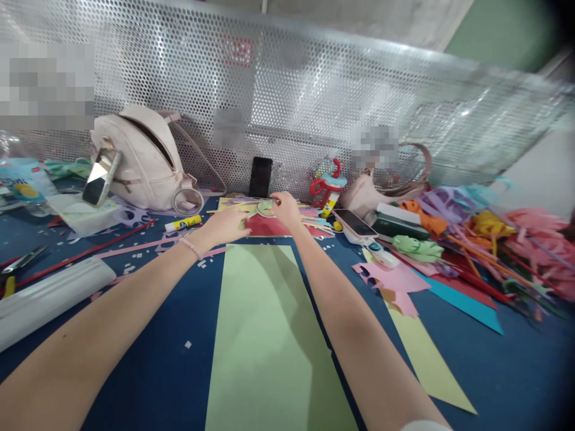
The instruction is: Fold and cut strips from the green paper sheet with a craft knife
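This is a paper-craft work area, a shared making space rather than a home. A blue-topped bench (148, 371) is strewn with coloured paper: a long pale green paper sheet (265, 341) lies in its middle, a heap of pink, orange and purple paper cut-outs (503, 239) sits to the right of that sheet, and a yellow glue stick (182, 224) and small white paper scraps (135, 257) lie to its left. Behind the sheet stands a perforated silver metal screen (314, 90).
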{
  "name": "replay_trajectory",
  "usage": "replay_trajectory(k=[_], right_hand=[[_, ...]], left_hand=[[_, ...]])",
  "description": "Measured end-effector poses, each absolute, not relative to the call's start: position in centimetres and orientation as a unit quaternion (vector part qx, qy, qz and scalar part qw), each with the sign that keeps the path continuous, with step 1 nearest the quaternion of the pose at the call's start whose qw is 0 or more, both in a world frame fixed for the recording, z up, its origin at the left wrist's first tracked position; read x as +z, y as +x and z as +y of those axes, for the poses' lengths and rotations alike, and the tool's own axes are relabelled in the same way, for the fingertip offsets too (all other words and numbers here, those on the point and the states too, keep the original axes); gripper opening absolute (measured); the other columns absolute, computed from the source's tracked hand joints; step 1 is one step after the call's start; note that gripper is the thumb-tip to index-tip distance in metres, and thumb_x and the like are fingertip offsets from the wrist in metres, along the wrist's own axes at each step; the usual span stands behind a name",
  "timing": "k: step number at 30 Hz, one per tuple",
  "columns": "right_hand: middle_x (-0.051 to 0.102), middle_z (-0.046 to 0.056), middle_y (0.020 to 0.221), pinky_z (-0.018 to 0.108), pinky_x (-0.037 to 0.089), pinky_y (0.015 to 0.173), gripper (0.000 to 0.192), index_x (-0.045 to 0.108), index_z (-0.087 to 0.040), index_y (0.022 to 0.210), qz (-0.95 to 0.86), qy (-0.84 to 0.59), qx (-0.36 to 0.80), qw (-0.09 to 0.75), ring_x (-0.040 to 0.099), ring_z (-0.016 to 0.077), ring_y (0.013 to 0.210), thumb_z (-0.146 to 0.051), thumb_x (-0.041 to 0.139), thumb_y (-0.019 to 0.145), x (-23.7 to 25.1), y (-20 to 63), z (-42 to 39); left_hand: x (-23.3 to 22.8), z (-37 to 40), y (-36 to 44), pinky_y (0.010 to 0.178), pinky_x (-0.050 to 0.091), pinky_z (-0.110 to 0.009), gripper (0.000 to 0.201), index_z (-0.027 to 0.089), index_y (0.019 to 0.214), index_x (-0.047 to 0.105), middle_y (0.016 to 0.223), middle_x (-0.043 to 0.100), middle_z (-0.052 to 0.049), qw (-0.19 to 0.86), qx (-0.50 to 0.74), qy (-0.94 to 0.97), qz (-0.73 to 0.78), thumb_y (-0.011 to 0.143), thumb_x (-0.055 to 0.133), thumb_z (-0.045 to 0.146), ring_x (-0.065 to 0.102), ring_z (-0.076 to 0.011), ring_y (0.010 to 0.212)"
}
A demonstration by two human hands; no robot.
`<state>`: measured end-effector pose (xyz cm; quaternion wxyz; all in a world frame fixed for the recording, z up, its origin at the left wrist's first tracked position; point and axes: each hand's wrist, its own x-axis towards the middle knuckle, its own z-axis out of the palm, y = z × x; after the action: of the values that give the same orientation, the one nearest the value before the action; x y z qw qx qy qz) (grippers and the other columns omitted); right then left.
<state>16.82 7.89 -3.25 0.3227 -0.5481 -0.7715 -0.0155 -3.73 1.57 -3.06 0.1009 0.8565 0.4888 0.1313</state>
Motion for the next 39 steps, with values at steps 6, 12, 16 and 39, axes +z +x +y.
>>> replay_trajectory(k=[6, 12, 16, 39], right_hand=[[0.065, 0.009, 0.110, 0.029, 0.043, 0.085, 0.035, 0.066, -0.013, 0.111, -0.832, -0.457, 0.016, 0.314, 0.060, 0.0175, 0.095, -0.016, 0.038, 0.090, 3.5, 15.6, 4.2], [0.071, 0.004, 0.094, 0.026, 0.043, 0.074, 0.020, 0.072, -0.016, 0.092, -0.911, -0.378, 0.069, 0.152, 0.061, 0.0156, 0.080, -0.019, 0.054, 0.083, 3.0, 17.8, -0.3], [0.070, 0.009, 0.101, 0.030, 0.044, 0.081, 0.025, 0.071, -0.013, 0.101, -0.914, -0.386, 0.059, 0.109, 0.063, 0.0194, 0.087, -0.016, 0.052, 0.085, 0.1, 20.5, -1.4], [0.070, 0.009, 0.100, 0.036, 0.049, 0.081, 0.033, 0.073, -0.017, 0.101, -0.847, -0.522, 0.096, 0.020, 0.065, 0.0238, 0.087, -0.025, 0.048, 0.081, 2.9, 30.7, -6.6]], left_hand=[[-2.7, 1.1, -2.8, 0.090, 0.048, -0.047, 0.041, 0.016, 0.126, 0.052, 0.126, 0.054, -0.011, 0.137, -0.053, 0.894, 0.423, 0.091, 0.060, 0.037, 0.057, -0.0254, 0.108], [-2.6, 1.4, -3.9, 0.086, 0.051, -0.043, 0.036, 0.015, 0.122, 0.054, 0.121, 0.056, -0.010, 0.133, -0.096, 0.895, 0.414, 0.092, 0.058, 0.035, 0.059, -0.0233, 0.102], [-1.4, 1.0, -4.1, 0.079, 0.053, -0.039, 0.029, 0.014, 0.113, 0.058, 0.110, 0.060, -0.008, 0.122, -0.100, 0.907, 0.390, 0.092, 0.058, 0.034, 0.061, -0.0198, 0.092], [0.0, -5.7, 1.2, 0.069, 0.045, -0.027, 0.016, 0.020, 0.097, 0.066, 0.095, 0.068, -0.003, -0.006, 0.061, 0.963, 0.262, 0.088, 0.057, 0.031, 0.064, -0.0189, 0.082]])
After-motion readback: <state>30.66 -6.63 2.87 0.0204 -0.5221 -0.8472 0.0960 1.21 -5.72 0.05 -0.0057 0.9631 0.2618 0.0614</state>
